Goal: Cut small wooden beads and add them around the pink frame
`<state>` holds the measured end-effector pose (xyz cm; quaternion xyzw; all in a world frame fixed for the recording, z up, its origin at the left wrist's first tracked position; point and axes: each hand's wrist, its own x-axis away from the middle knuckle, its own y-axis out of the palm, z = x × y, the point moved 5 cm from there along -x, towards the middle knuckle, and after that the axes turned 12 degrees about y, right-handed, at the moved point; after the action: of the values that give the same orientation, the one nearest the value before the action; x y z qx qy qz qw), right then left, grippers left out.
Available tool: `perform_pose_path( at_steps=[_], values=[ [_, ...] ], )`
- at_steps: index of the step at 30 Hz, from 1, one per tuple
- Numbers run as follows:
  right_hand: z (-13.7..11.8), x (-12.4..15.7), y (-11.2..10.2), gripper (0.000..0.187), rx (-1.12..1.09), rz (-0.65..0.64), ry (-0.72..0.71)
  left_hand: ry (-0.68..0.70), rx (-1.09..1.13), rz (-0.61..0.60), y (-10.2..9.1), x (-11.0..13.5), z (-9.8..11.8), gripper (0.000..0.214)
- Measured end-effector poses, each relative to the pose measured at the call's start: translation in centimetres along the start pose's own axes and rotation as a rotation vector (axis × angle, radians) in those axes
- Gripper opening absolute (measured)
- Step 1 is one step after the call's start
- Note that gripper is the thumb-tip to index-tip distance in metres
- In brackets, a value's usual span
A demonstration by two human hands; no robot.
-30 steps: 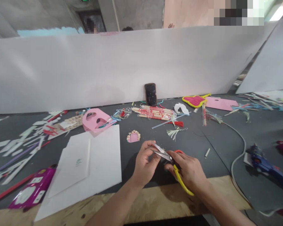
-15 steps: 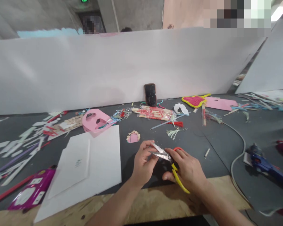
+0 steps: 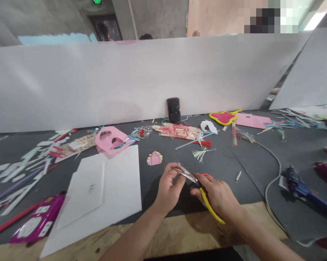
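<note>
In my right hand [image 3: 217,192] is a pair of scissors [image 3: 189,176] with yellow and orange handles, its blades nearly closed and pointing up and left. The blade tips reach the fingers of my left hand [image 3: 170,186]. Those fingers are pinched together, and whatever lies between them is too small to make out. Just beyond my left hand, a small pink piece edged with beige bits [image 3: 154,158] lies flat on the dark table [image 3: 163,181].
White boards [image 3: 98,195] lie at left beside a purple packet [image 3: 39,217] and scattered strips. Packaged sticks [image 3: 178,131], a tassel [image 3: 203,154] and a phone [image 3: 174,110] line the back. A blue glue gun [image 3: 305,192] with a cord lies at right. A white panel [image 3: 125,79] stands behind.
The scissor blades have come together from a wider gap, and my right hand has closed on the handles. My left hand has shifted slightly right.
</note>
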<state>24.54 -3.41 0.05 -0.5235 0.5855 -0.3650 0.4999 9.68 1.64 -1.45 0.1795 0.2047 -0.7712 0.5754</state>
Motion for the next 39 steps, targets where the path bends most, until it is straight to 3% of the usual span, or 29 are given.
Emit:
perform_pose_path(
  at_steps=[10, 20, 25, 39],
  values=[
    [-0.22, 0.24, -0.04, 0.029, 0.077, -0.034, 0.054, -0.009, -0.004, 0.051, 0.01, -0.32, 0.1, 0.016],
    [-0.3, 0.52, -0.85, 0.045, 0.072, 0.003, 0.001, 0.017, 0.023, 0.053, -0.24, -0.42, 0.21, 0.015],
    [-0.27, 0.44, -0.75, 0.038, 0.076, 0.021, -0.021, -0.01, 0.034, 0.054, -0.15, -0.44, 0.11, 0.013],
    [-0.56, -0.02, -0.04, 0.028, 0.188, -0.094, 0.049, -0.136, 0.047, 0.04, 0.05, -0.33, -0.6, 0.025]
  ],
)
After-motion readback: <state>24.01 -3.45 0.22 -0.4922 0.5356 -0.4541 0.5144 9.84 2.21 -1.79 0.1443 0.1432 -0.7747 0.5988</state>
